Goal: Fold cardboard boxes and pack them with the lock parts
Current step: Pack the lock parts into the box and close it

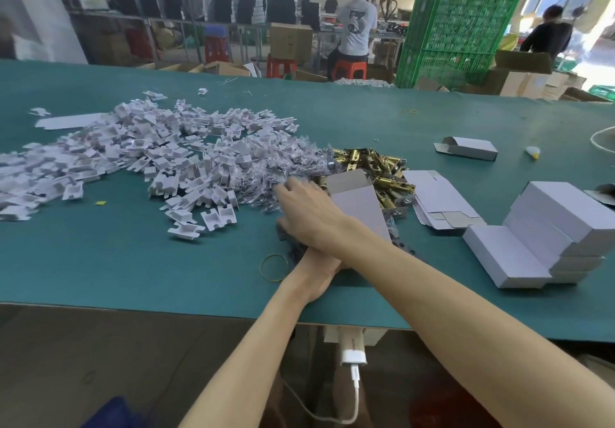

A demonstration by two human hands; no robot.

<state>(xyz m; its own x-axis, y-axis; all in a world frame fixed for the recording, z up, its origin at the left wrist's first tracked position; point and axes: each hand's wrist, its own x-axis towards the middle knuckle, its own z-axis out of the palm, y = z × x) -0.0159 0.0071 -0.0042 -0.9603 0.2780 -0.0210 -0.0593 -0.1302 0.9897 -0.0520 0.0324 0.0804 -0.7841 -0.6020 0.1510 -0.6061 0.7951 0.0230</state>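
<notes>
A white cardboard box (357, 203), its far-end flaps open, stands tilted near the middle of the green table mat (116, 261), rising from behind the crossed forearms. The left hand (317, 273) lies at the box's near end. Its fingers are hidden under the right forearm, so its grip cannot be told. The right hand (304, 209) reaches across to the left of the box, fingers stretched out and touching a heap of small clear plastic bags (283, 165).

Just beyond the box lies a pile of brass-coloured metal latch parts (379, 170). Just right of it is a stack of flat, unfolded white box blanks (436, 203). Further right sit stacked closed white boxes (549, 228), and farther back one folded white box (469, 148) lies on its side with an end open. A wide spread of white moulded tray inserts (149, 155) covers the left of the mat. A yellow rubber band (273, 267) lies just left of the left wrist.

A white charger with cable (352, 356) hangs below the near table edge. Beyond the table stand stacked green plastic crates (456, 35) and a person in a grey shirt (356, 25) seated on a red stool.
</notes>
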